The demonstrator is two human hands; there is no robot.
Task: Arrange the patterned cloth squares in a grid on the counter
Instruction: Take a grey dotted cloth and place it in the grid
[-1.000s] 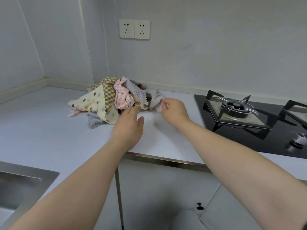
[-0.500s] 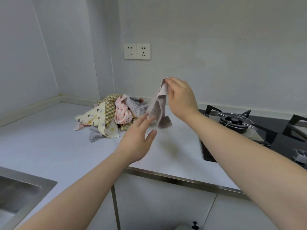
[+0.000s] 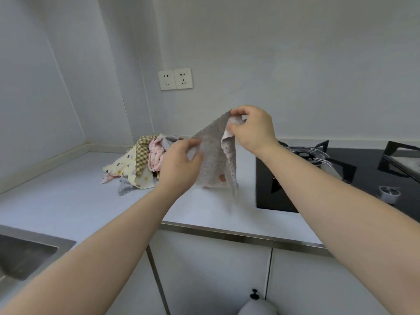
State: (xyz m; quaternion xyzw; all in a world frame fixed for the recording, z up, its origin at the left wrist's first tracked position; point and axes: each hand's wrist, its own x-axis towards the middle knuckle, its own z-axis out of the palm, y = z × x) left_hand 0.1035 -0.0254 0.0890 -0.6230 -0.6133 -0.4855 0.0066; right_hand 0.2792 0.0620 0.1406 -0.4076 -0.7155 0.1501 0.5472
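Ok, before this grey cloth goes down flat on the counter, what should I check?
1. The right hand pinches the grey cloth at its top corner: ok.
2. The left hand grips its left edge: ok.
3. Spread open: not ok, it hangs folded.
4. Bare counter in front of the pile: ok.
5. Hanging clear of the hob: ok.
6. Which face should lie up: cannot tell.

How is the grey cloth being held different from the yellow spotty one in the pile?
The grey cloth hangs in the air, gripped by the left hand and right hand; the yellow spotty cloth lies in the pile. The grey cloth has tiny specks; the yellow spotty cloth has big dots. Both are patterned cloths.
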